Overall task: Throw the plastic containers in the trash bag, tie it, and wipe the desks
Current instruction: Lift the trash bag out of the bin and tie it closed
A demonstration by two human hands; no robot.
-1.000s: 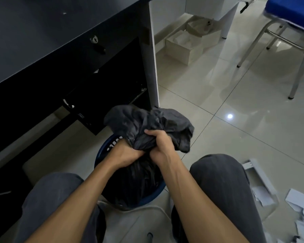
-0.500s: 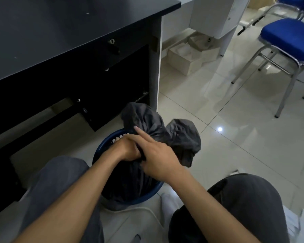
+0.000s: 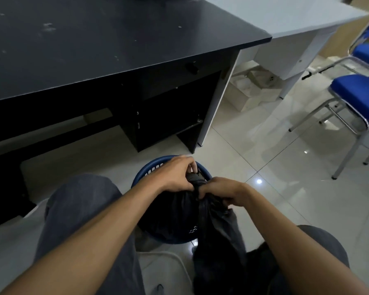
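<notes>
Head cam: both forearms reach down between the person's knees. Left hand point(image 3: 176, 174) and right hand point(image 3: 221, 191) are curled tight, pinching the twisted neck of the black trash bag point(image 3: 170, 211), which sits in a blue basket point(image 3: 144, 173) on the floor.

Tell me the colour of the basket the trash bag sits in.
The basket is blue with a perforated wall, best seen in the head view.
</notes>
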